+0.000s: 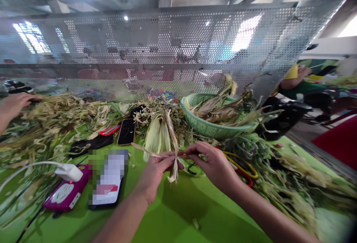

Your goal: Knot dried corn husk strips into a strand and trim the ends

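So, the husk (173, 135) is pinched at 12 o'clock by the fingertips of both left hand (156, 172) and right hand (209, 159), presumably so it's kept steady from two sides, while the basket (206, 128) is parked at 1 o'clock, probably so it's easily reached.

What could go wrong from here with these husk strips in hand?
1. The husk strips look thin and dry, so they may split or slip if the left grip and right grip pull hard.
2. The phone lies close beside the left forearm, which could nudge it.
3. The white cable runs by loose leaves; disturbing them might tug the charger in the purple power strip.
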{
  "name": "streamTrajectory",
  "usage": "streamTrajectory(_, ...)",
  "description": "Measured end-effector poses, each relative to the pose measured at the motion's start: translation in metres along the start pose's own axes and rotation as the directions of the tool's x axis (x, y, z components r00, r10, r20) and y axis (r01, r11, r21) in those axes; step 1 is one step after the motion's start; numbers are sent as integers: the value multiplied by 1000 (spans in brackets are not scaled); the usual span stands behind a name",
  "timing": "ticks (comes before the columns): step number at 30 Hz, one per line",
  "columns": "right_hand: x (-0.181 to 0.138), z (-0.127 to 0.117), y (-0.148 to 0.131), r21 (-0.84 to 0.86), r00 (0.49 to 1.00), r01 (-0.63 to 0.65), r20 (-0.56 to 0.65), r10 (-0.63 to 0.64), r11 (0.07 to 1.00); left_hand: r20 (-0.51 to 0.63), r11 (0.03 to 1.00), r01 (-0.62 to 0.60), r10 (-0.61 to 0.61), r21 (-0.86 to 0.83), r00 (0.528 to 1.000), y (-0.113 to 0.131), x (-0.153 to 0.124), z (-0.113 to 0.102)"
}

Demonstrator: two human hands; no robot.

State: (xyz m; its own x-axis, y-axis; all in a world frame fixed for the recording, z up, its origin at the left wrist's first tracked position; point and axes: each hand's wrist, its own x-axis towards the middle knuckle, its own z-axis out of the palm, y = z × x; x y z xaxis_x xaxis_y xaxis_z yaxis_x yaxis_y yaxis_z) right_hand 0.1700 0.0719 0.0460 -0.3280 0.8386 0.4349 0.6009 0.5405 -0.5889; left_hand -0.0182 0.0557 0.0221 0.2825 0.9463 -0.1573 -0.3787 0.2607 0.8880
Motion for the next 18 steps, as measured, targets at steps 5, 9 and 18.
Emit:
streamTrajectory(5, -2, 7, 2, -23, 999, 27, 22, -26, 999, -24, 996, -26, 24, -80, 999, -4, 2, 0)
streamTrajectory(9, -4, 6, -4, -108, 990, 128, -50, -134, 986, -94, 991, -74, 64, -110, 994, -7, 7, -1)
streamTrajectory(18, -11, 10, -23, -7, 989, 130, 71, -129, 992, -144, 995, -85, 77, -49, 987, -11, 8, -3)
